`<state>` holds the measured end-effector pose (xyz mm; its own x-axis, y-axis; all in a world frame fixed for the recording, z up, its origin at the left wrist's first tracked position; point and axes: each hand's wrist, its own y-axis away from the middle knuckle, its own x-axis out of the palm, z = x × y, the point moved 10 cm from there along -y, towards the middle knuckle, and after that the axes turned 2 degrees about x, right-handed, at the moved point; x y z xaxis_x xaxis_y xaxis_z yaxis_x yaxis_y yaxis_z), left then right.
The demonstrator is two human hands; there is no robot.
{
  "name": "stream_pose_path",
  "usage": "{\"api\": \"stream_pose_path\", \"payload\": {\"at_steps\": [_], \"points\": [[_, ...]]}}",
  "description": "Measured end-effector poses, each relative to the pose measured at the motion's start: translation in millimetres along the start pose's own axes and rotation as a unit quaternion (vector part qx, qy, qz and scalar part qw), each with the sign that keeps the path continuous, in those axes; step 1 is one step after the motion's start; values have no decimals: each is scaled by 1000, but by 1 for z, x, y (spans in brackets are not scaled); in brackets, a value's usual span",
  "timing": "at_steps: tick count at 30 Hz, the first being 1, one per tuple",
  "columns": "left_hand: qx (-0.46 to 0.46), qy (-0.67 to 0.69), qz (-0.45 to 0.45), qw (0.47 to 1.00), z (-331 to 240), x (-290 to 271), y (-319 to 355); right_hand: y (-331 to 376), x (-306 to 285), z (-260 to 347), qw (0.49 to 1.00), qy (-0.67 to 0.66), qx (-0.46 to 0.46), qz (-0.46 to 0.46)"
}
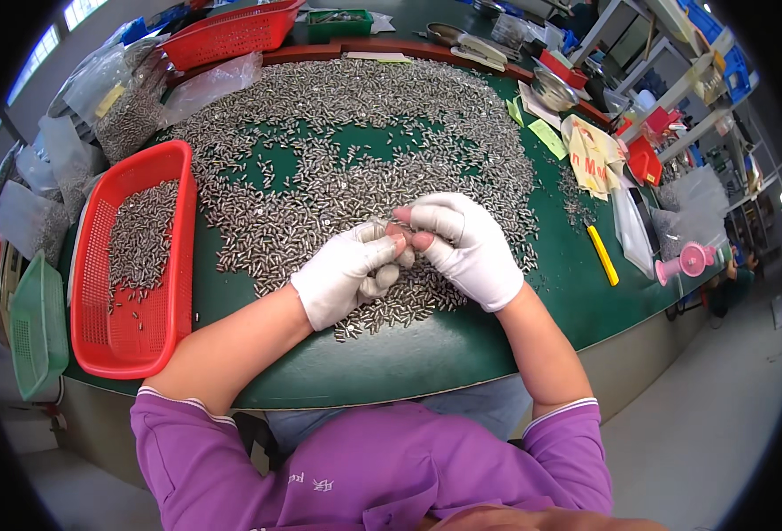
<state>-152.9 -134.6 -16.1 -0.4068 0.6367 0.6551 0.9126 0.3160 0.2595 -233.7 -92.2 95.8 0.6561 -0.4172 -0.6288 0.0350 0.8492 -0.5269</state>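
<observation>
A broad layer of small silvery metal pins [320, 203] covers much of the green tabletop [355, 367]. Above its near part, my two hands meet, both in white gloves with bare fingertips. My left hand [348, 273] is closed, its thumb and fingers pinched together at the tips. Close against it, my right hand [469, 250] curls its thumb and index finger toward the same spot. Whatever sits between the fingertips is too small to make out against the pins behind.
At left stands a red plastic basket [85, 265] partly filled with pins, beside a green basket [38, 332]. Bagged pins [130, 111] lie behind. A yellow-handled tool [602, 256], a cloth bag [588, 157] and a pink fan [693, 259] are at right. Another red basket [231, 37] stands at the back.
</observation>
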Motion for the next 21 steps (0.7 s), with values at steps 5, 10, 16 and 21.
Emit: {"api": "stream_pose_path", "payload": {"at_steps": [5,10,16,21], "points": [[-8,-2,-33,999,1,-5,1,8,1,-42,971,200,86,96],[-1,-1,-20,1000,-1,-1,0,11,12,-54,948,250,148,130],[-12,6,-24,1000,-1,-3,1,6,1,-45,964,242,101,50],[8,19,-9,1000,-1,-1,2,0,-12,-20,997,7,67,-47]]}}
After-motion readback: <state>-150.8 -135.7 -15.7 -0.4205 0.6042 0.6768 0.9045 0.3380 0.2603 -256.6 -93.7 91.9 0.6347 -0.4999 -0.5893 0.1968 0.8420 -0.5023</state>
